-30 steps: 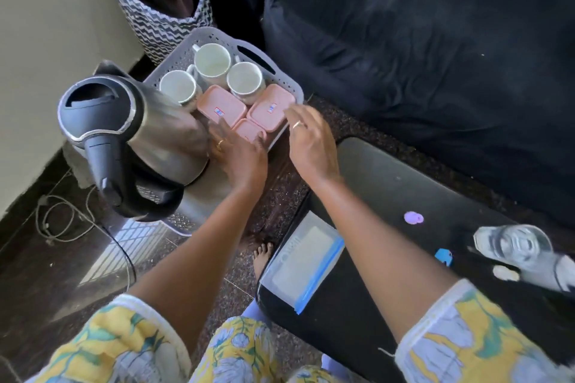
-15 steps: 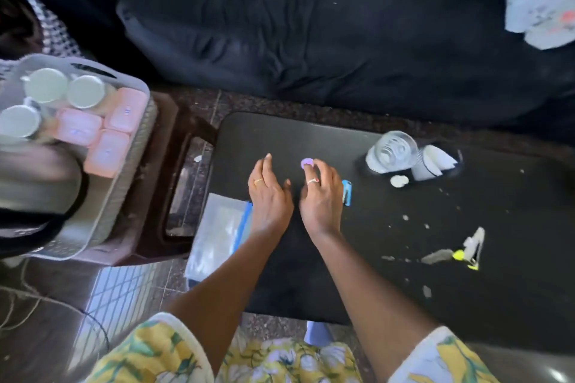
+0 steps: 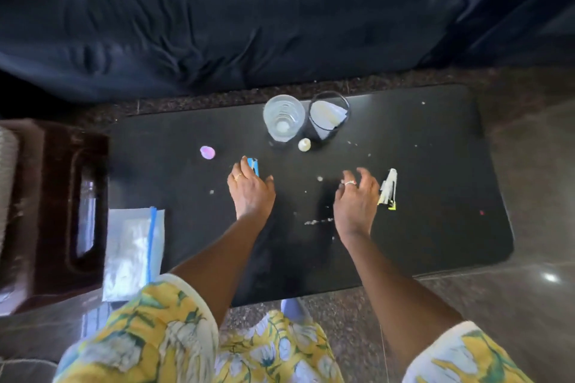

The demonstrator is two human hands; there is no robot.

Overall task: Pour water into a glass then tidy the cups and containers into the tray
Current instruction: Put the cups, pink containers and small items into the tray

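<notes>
A clear glass (image 3: 283, 117) with water stands at the far side of the black table (image 3: 435, 227). Beside it on the right is a dark wire-mesh cup (image 3: 328, 116) holding white paper. My left hand (image 3: 250, 191) lies flat over the table, fingers straight, its fingertips at a small blue item (image 3: 253, 165). My right hand (image 3: 356, 200) hovers over the table middle with fingers loosely spread, holding nothing, just left of a white and yellow scrap (image 3: 388, 190). The tray is out of view except a grey sliver at the far left edge.
A pink-purple blob (image 3: 207, 152) and a small cream lump (image 3: 304, 144) lie on the table with crumbs. A zip bag with a blue strip (image 3: 133, 252) overhangs the table's left end. A brown stool (image 3: 62, 211) stands left, a dark sofa (image 3: 217, 25) behind.
My hands left the tray and came over the black table, then spread apart, the right one moving right. The view swung right, so the tray and kettle dropped out of sight.
</notes>
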